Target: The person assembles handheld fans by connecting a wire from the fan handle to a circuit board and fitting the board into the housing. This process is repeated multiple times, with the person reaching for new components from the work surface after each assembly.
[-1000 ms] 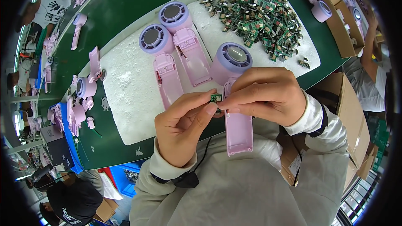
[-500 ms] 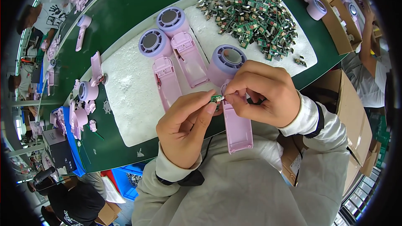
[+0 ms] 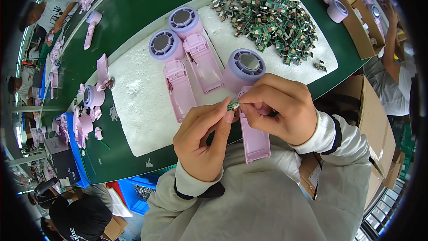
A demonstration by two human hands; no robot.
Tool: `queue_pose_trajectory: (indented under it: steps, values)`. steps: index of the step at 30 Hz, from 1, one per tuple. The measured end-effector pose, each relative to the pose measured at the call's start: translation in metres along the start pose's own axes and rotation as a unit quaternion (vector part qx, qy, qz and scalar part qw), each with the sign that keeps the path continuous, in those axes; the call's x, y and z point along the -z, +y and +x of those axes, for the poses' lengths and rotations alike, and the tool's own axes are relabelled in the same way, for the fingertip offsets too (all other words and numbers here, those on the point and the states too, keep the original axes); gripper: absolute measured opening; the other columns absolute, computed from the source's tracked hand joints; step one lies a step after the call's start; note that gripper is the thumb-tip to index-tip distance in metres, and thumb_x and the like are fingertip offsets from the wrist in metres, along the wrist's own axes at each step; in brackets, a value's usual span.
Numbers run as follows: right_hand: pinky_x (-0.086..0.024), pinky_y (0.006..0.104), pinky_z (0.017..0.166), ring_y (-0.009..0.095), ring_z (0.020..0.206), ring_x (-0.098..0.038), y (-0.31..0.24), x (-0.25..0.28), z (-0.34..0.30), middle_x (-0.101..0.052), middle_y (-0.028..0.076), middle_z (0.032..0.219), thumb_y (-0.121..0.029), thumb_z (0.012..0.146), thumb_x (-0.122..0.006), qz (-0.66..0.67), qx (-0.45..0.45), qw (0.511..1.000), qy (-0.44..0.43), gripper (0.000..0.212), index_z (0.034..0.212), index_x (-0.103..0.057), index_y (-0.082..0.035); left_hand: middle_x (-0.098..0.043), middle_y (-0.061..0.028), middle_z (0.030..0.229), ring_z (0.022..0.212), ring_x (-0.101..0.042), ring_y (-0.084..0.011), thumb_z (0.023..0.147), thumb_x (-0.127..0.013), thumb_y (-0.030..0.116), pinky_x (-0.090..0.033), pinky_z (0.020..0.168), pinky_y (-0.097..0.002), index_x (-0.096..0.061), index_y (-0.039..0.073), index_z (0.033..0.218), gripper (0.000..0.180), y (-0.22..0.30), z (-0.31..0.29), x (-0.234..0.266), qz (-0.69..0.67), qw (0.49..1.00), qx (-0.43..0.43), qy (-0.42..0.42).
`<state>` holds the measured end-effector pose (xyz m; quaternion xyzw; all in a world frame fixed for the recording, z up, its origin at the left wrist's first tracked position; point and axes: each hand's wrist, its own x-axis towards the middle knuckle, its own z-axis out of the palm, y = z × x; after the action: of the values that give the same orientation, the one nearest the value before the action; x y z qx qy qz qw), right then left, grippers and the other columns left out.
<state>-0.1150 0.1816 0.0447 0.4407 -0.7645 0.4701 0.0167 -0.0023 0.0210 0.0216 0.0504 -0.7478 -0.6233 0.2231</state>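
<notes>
A small green circuit board [image 3: 232,106] is pinched between the thumb and fingertips of my left hand [image 3: 199,142]. My right hand [image 3: 284,110] pinches at the board's right end; whatever its fingertips hold is too small to make out. Beneath my hands lies an open pink handheld fan body [image 3: 256,139], its purple round head [image 3: 245,64] pointing away from me. My right hand covers the upper part of its handle. To the left, a second pink fan [image 3: 180,91] and a third fan [image 3: 204,62] lie side by side with their hollow handles facing up.
A heap of green circuit boards [image 3: 281,24] covers the far right of the white foam sheet [image 3: 138,107]. More fan parts [image 3: 84,122] lie left on the green table [image 3: 120,165]. Cardboard boxes [image 3: 363,24] stand at the right. Other people sit nearby on both sides.
My left hand has shifted slightly right and down with the circuit board, which has turned a little. My right hand has lowered slightly, still at the board's end.
</notes>
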Motion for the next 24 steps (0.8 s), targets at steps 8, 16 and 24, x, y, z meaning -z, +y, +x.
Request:
queue_pose_trajectory:
  steps: [8,16,24]
  values:
    - [-0.046,0.0257,0.048,0.009,0.056,-0.058,-0.027,-0.003,-0.002,-0.062,0.004,0.073,0.006,0.076,-0.077,0.009,-0.111,0.992,0.052,0.015,0.089,-0.073,0.001,-0.068,-0.0152,0.107,0.094,-0.072,-0.0240,0.087,-0.068,-0.015,-0.058,0.078,-0.0291,-0.070,-0.003,0.122,0.038,0.011,-0.001,-0.013,0.230,0.964,-0.129,0.023]
    - [-0.046,0.0228,0.052,0.010,0.059,-0.061,-0.026,0.007,0.002,-0.064,0.003,0.074,0.006,0.075,-0.078,0.030,-0.115,0.992,0.030,0.015,0.089,-0.074,0.001,-0.068,-0.0152,0.109,0.095,-0.072,-0.0264,0.085,-0.070,-0.013,-0.059,0.079,-0.0312,-0.069,-0.003,0.123,0.039,0.029,0.015,0.003,0.231,0.961,-0.146,-0.039]
    - [-0.053,0.0259,0.070,0.014,0.080,-0.068,-0.004,0.065,0.040,-0.071,0.010,0.092,-0.005,0.090,-0.064,0.030,-0.084,0.996,-0.004,0.024,0.112,-0.068,0.004,-0.072,-0.0166,0.101,0.094,-0.072,-0.0267,0.087,-0.072,0.000,-0.055,0.082,-0.0333,-0.071,-0.002,0.113,0.026,0.056,0.095,0.037,0.269,0.947,-0.120,-0.129]
